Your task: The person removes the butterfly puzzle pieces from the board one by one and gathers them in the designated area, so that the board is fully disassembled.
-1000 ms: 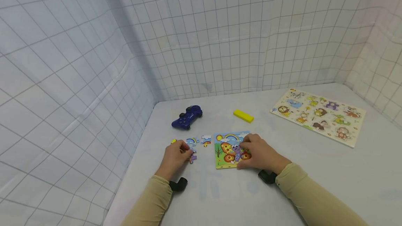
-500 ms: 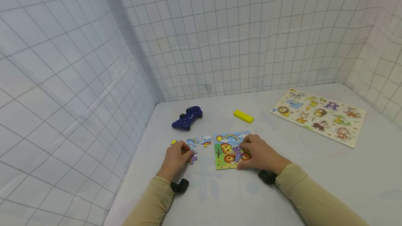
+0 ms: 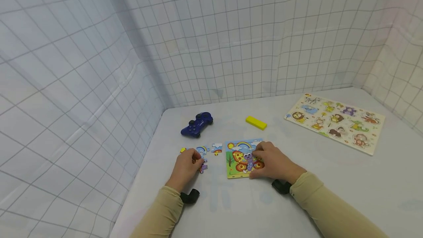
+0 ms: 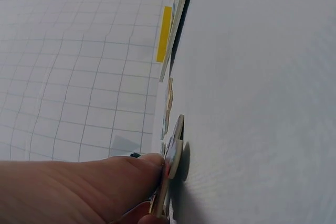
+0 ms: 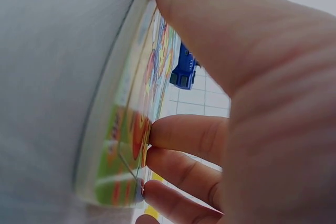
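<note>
My left hand [image 3: 183, 168] pinches a small jigsaw piece [image 4: 176, 158] with purple on it, part of it hidden by the fingers. In the left wrist view the piece leans at the thumb, casting a shadow on the table. Beyond the fingers lie loose pieces, one with a rainbow [image 3: 201, 150] and one with clouds [image 3: 217, 148]. My right hand [image 3: 274, 161] rests on the right side of a butterfly puzzle board [image 3: 234, 157]. Its fingertips [image 5: 160, 132] touch the picture, and the thumb lies at the near edge. The hand hides the board's right part.
A dark blue game controller [image 3: 198, 124] lies behind the loose pieces. Behind the butterfly board is a yellow block [image 3: 256, 122]. A larger animal puzzle board [image 3: 335, 123] lies at the far right. Grid-patterned cloth walls [image 3: 228, 39] stand around the back and sides.
My left hand has shifted slightly to the right, and the purple piece at its fingertips has turned a little. My right hand and the butterfly board stay in place.
</note>
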